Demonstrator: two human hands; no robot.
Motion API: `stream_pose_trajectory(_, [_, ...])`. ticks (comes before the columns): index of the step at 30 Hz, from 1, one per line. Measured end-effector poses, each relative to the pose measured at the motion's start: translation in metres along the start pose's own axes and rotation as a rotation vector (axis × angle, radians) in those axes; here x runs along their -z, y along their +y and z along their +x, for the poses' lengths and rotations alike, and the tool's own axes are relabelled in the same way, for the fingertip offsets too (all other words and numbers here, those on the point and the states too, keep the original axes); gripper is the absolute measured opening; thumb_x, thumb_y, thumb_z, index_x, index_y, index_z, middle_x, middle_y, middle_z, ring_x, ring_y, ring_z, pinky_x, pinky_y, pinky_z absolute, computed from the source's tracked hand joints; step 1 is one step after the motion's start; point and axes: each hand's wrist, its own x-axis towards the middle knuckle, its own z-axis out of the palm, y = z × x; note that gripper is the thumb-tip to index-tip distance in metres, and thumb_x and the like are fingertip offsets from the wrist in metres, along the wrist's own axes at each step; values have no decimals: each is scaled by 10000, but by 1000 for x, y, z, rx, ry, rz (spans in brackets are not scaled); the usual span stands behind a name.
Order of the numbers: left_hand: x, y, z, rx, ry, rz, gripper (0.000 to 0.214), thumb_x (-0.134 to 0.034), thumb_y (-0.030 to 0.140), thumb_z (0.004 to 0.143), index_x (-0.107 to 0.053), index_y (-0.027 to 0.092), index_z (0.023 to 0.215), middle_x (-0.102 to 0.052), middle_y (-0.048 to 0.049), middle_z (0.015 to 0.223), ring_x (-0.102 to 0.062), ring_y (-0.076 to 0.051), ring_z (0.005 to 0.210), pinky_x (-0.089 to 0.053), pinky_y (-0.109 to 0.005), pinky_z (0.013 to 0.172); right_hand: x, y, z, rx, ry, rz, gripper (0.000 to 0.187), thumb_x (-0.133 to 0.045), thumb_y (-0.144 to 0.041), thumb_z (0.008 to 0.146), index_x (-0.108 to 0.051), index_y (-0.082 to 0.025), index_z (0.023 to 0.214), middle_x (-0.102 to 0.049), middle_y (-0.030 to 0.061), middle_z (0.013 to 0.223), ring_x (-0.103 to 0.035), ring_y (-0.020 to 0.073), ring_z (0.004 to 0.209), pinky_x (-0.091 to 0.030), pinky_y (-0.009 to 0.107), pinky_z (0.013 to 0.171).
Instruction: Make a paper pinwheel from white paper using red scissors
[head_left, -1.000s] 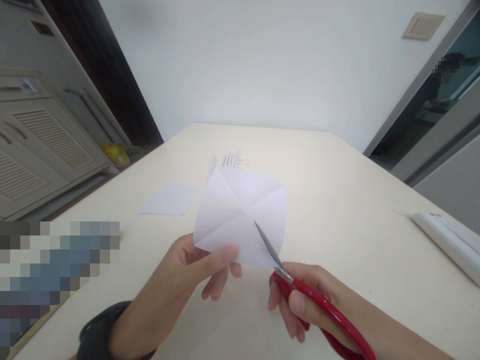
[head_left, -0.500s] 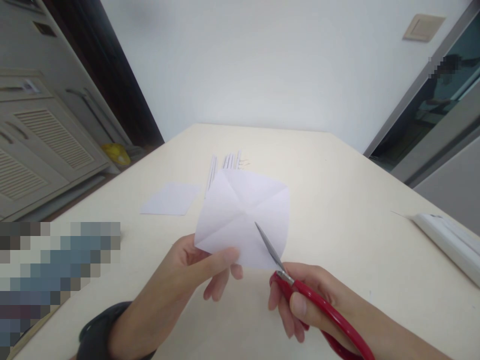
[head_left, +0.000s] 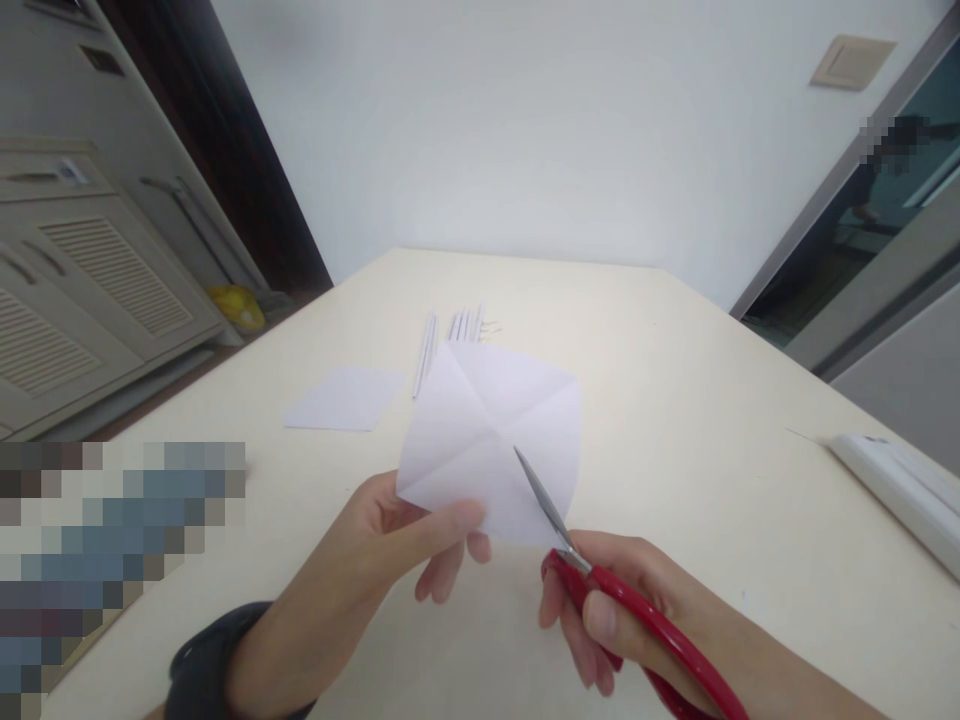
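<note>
A square sheet of white paper (head_left: 480,430), with two creases crossing at its middle, is held up over the table. My left hand (head_left: 405,540) pinches its near left edge, thumb on top and fingers beneath. In my right hand (head_left: 600,600) are red-handled scissors (head_left: 652,620), gripped by the handles. One blade lies over the paper, its tip a little below where the creases cross; the other blade is hidden behind the sheet. The paper's lower right corner sits between the blades near the pivot.
A second white paper (head_left: 345,398) lies flat on the cream table (head_left: 697,400), left of the held sheet. Several thin white rolled sticks (head_left: 425,355) lie behind it, beside small thin bits (head_left: 490,328). At the right edge rests a long white object (head_left: 896,490).
Both hands, the paper and the scissors keep nearly the same positions relative to each other. The whole view has shifted slightly.
</note>
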Motion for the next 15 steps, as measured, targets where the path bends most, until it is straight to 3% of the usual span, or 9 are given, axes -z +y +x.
stream_pose_trajectory(8, [-2, 0, 0, 28, -1, -2, 252, -708, 382, 830, -724, 191, 666, -667, 12, 594, -418, -75, 445, -331, -206, 432, 0, -2, -1, 29, -19, -26, 477, -575, -621, 890, -601, -147, 939, -571, 11, 733, -514, 129, 645, -418, 253, 632])
stream_pose_trajectory(15, [-2, -1, 1, 20, 4, 9, 246, -699, 355, 834, -721, 193, 650, -663, 18, 577, -420, -75, 437, -333, -205, 433, -1, -1, 0, 38, -10, -50, 509, -558, -642, 889, -612, -139, 936, -576, 15, 720, -511, 131, 641, -417, 258, 622])
